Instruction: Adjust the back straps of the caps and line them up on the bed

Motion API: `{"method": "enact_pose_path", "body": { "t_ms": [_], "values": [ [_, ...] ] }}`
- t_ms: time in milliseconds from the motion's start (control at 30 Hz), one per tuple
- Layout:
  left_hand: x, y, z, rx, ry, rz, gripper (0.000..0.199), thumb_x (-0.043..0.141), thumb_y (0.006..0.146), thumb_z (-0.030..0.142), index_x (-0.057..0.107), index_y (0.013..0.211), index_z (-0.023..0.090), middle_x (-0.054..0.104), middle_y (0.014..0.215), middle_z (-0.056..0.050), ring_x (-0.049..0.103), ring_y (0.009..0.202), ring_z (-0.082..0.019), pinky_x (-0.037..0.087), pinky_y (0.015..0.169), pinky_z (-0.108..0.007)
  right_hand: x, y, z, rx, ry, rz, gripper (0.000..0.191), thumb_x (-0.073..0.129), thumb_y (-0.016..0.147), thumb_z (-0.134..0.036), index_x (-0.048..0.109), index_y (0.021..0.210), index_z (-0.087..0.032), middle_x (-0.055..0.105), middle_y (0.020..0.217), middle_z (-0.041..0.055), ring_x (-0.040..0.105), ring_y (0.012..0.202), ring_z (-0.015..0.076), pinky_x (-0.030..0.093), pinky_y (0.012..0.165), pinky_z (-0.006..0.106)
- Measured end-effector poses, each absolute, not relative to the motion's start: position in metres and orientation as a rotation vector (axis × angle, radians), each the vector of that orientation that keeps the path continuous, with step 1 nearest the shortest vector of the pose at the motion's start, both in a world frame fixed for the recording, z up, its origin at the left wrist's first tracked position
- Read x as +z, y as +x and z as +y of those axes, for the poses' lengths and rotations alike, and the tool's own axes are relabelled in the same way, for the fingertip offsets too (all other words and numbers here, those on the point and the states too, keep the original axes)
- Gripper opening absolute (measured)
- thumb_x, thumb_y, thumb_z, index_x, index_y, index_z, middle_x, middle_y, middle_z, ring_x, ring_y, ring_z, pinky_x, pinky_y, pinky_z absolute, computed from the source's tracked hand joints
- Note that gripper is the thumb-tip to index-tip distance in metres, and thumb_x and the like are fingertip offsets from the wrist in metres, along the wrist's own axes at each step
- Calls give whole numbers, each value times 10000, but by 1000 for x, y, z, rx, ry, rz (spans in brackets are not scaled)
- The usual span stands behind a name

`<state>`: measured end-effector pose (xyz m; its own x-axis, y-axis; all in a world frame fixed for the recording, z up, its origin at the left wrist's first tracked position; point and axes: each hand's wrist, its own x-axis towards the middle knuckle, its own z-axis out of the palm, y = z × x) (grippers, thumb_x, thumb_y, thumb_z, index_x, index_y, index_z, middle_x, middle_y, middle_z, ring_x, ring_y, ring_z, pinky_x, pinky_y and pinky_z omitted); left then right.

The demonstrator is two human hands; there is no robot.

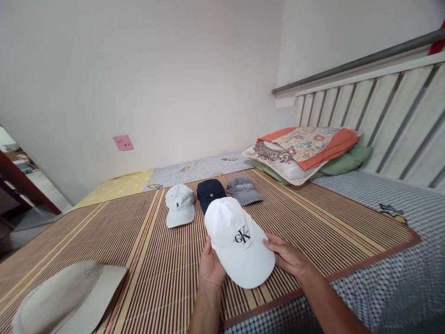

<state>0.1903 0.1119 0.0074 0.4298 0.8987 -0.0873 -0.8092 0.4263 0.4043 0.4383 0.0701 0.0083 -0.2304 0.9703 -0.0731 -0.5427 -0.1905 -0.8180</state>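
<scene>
Along the lower left of a striped, slatted brown-and-tan mat (163,278), a beige fabric brimmed cap (59,294) lies on its own, its lower edge cut off by the view. Beyond it, a square pink paper note (123,143) is stuck to the smooth white wall (194,83). Next comes a pale, off-white fabric cap (181,205) with a small dark-blue emblem, its brim toward the person. Just right of it, the left hand (211,268) is clamped on the left side of a bright white fabric baseball cap (243,246) with black front lettering. That cap is held over the near part of the mat, brim tilted down and rightward, hiding part of a navy-blue fabric cap (210,191) behind. Beside the navy one lies a faded grey fabric cap (245,191) with pale lettering. The right hand (288,255) pinches the white brim's right edge, thumb on top. Farther right, orange-trimmed floral and patterned cushions (306,148) are stacked near a white slatted headboard (382,116).
</scene>
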Motion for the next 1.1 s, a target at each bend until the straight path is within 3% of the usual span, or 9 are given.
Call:
{"method": "enact_pose_path", "body": {
  "t_ms": [300,500,733,900,1000,1100],
  "values": [
    [9,191,110,1062,324,302,454,451,1058,409,617,1454,264,831,1127,-40,654,1306,-230,312,1261,-414,10,438,66,1674,-734,-806,486,912,755,-364,770,1180,-178,830,1138,118,782,1030,288,559,1012,430],
    [7,191,110,1059,396,239,485,436,1049,485,612,1460,295,793,1244,-29,570,1402,-216,282,1273,-403,3,441,64,1660,-744,-777,483,910,761,-354,766,1196,-201,831,1141,104,780,1037,279,579,974,401],
    [13,198,104,1092,317,309,516,420,1047,533,637,1420,251,805,1213,-75,567,1405,-253,316,1250,-446,0,444,61,1638,-759,-752,477,915,756,-352,765,1184,-203,830,1147,96,780,1044,272,594,973,384],
    [23,206,97,1128,209,478,448,421,1058,494,737,1067,177,823,1040,-129,735,1138,-285,495,1114,-462,5,450,57,1604,-784,-722,451,931,742,-341,777,1146,-213,839,1111,80,774,1074,262,603,969,336],
    [23,212,97,1134,259,626,350,501,1051,378,697,873,150,803,892,-120,771,869,-230,606,894,-368,5,453,58,1565,-802,-706,390,941,722,-345,791,1060,-222,847,1063,62,781,1046,249,618,916,297],
    [19,217,96,1097,299,710,276,548,1024,231,666,791,142,776,813,-108,753,768,-192,611,768,-298,2,457,61,1521,-831,-686,325,939,718,-337,789,985,-230,849,1038,52,786,1014,234,624,887,276]
  ]
}}
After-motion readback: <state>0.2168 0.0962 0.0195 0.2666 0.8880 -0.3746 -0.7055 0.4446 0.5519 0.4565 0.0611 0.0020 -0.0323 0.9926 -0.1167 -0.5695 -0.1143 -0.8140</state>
